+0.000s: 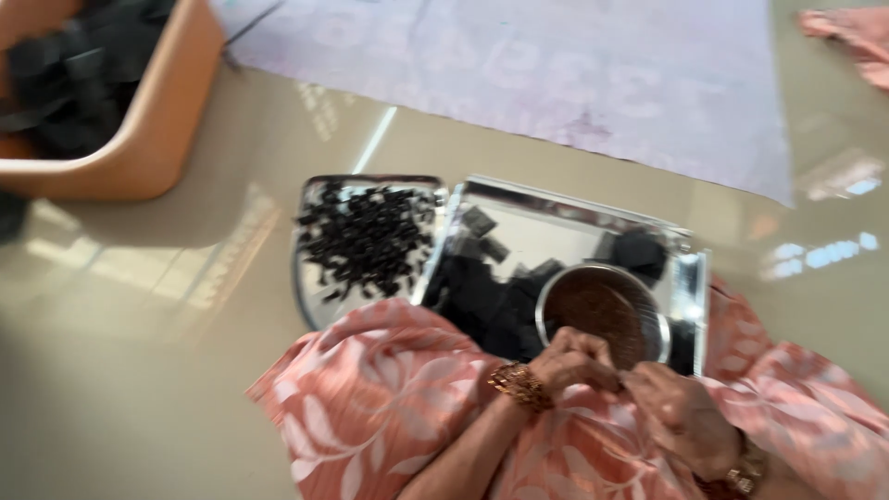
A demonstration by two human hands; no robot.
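Observation:
My left hand (pixel 572 359) and my right hand (pixel 683 412) meet just in front of a small steel bowl (pixel 659 324) of brown powder. Their fingertips pinch together on something small that the blur hides. The bowl stands on a shiny steel tray (pixel 556 218) that holds dark black blocks (pixel 482 296). Left of it a second steel tray (pixel 310 287) carries a heap of small black pieces (pixel 366 239). Gold bangles circle both wrists, and pink leaf-patterned cloth (pixel 370 398) covers my lap.
An orange plastic tub (pixel 157 130) with black material inside sits at the upper left. A pale purple sheet (pixel 574 74) lies on the glossy beige floor (pixel 139 370) beyond the trays. More pink cloth (pixel 857 37) shows at the top right corner.

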